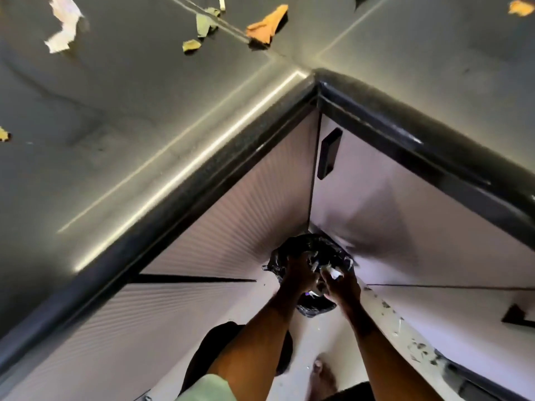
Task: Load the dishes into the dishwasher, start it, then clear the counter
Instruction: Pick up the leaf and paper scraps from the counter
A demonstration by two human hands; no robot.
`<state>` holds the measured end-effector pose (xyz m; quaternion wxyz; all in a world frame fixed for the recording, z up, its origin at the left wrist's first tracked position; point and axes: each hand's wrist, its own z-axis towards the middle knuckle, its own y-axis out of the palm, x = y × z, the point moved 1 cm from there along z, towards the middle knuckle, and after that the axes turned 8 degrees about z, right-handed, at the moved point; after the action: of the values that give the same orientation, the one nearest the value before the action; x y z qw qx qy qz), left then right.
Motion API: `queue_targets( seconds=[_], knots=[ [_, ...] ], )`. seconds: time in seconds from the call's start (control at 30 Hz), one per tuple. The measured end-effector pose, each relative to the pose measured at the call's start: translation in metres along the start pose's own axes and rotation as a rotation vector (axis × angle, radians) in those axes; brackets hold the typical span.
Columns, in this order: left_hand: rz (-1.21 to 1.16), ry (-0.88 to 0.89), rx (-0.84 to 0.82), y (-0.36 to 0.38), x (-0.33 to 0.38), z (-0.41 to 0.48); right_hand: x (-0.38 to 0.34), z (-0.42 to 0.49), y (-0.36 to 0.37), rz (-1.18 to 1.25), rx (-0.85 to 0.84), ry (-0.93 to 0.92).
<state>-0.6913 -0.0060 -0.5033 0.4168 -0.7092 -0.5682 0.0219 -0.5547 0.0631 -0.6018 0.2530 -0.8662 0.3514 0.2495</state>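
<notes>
Dark counter (pixel 115 125), corner section, upper frame: torn scraps (pixel 62 27) in white, green and orange, blurred, some cut off by the edge. Below, in the cabinet corner: black bin bag (pixel 312 247), contents hard to make out behind your hands. Your left hand (pixel 299 270): fingers curled at the bag's mouth, hold unclear. Your right hand (pixel 343 286): pinching a white scrap (pixel 335 274). White cabinet fronts (pixel 231 212). Debris (pixel 417 348) lower right, surface beneath unclear.

Pale green sleeve (pixel 205 386); bare forearms (pixel 254 337); dark legwear (pixel 211 348); bare foot (pixel 322 371).
</notes>
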Motion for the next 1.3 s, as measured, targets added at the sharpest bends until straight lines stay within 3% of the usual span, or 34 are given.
queue_targets(
  seconds=[0.17,0.37,0.5,0.63,0.8,1.0,1.3],
  knots=[
    [0.048,0.002,0.097,-0.012,0.011,-0.022,-0.034,-0.065,-0.010,0.198,0.013,-0.012],
    [0.055,0.011,0.053,-0.062,0.044,-0.098,-0.071,-0.144,-0.034,0.247,0.067,0.011],
    [0.095,0.099,0.023,-0.115,0.067,-0.180,-0.136,-0.234,-0.047,0.353,0.062,-0.035],
    [0.105,0.254,0.068,-0.191,0.105,-0.267,-0.216,-0.332,-0.060,0.306,0.100,-0.213],
    [0.049,0.431,0.309,-0.284,0.128,-0.351,-0.305,-0.426,-0.066,0.119,0.109,-0.567],
    [-0.041,0.348,0.532,-0.371,0.093,-0.391,-0.397,-0.494,-0.036,0.017,-0.007,-0.857],
    [-0.012,0.088,0.585,-0.444,-0.003,-0.352,-0.466,-0.458,0.074,-0.118,-0.093,-0.908]
  ],
)
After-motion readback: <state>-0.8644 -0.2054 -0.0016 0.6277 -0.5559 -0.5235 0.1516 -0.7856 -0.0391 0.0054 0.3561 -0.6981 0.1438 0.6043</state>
